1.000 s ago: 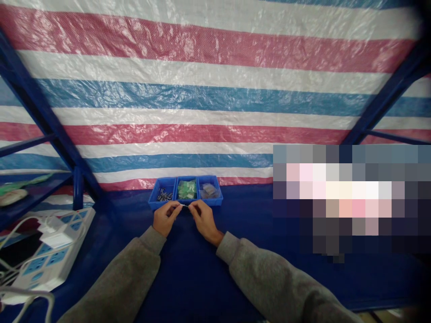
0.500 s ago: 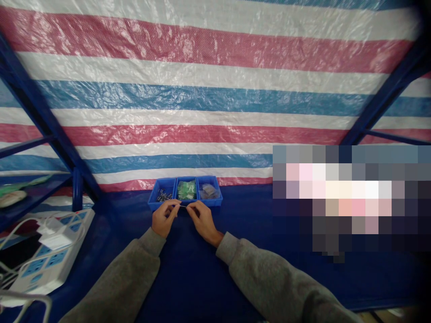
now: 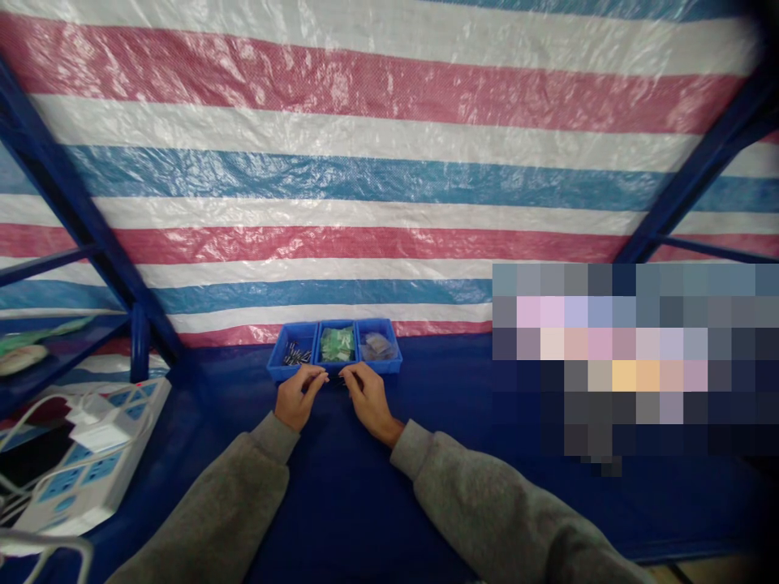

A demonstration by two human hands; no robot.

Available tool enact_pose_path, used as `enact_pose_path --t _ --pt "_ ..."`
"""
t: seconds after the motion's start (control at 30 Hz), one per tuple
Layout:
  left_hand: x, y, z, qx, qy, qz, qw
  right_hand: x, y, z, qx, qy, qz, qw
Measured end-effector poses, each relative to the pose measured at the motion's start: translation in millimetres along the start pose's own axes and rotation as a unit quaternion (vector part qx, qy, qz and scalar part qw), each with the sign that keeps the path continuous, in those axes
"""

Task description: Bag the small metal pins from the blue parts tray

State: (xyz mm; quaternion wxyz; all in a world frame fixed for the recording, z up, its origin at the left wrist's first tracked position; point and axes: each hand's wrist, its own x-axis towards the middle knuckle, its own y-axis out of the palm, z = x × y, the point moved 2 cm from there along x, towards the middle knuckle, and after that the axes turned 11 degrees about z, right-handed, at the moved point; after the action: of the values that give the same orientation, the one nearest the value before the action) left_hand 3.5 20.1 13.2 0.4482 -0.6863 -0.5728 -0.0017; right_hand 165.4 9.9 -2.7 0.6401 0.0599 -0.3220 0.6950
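In the head view my left hand [image 3: 298, 397] is closed in a pinch, thumb against fingertips, just in front of the blue bins. Facing it, my right hand [image 3: 369, 399] also pinches, its fingertips a short gap away. Something thin and dark shows faintly between the two hands; its kind is too small to tell. Behind them stand three joined blue bins [image 3: 281, 372]. The left one holds several slim dark-and-silver pieces [image 3: 296, 354], the middle one green-and-white packets [image 3: 337, 345], the right one clear plastic bags [image 3: 376, 347].
All of this rests on a dark blue tabletop [image 3: 341, 487]. At left lies a white power strip [image 3: 115, 478] with plugged adapters and cables. A striped tarp [image 3: 389, 186] hangs behind, between blue metal posts [image 3: 139, 341]. A pixelated patch covers the right side.
A pale thin line stretched between the fingertips before; now only a faint dark trace shows there. My hands have shifted very slightly, with the fingertips a little lower.
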Motion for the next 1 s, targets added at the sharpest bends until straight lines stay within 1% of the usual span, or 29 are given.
enact_pose_path --t 0.13,0.23,0.3,0.63,0.83,1.0 --pt "0.0 1.8 -0.5 0.044 0.033 0.007 0.998 0.0 0.0 0.5 0.001 0.001 -0.003 1.000" --pt "0.2 2.5 -1.8 0.055 0.066 0.021 0.996 0.1 0.1 0.6 0.003 0.001 -0.007 1.000" --pt "0.3 2.2 -2.0 0.057 0.073 0.024 0.995 0.2 0.1 0.7 0.004 0.003 -0.009 1.000" --pt "1.2 1.8 -1.3 0.059 0.055 0.028 0.996 -0.3 -0.3 0.3 0.007 0.008 -0.011 1.000" --pt "0.0 3.2 2.0 0.019 -0.003 0.032 0.999 -0.4 0.3 0.8 0.006 -0.004 -0.002 1.000" --pt "-0.1 2.6 -1.7 0.005 -0.017 0.033 0.999 -1.4 1.6 5.2 0.009 -0.028 0.029 0.999"
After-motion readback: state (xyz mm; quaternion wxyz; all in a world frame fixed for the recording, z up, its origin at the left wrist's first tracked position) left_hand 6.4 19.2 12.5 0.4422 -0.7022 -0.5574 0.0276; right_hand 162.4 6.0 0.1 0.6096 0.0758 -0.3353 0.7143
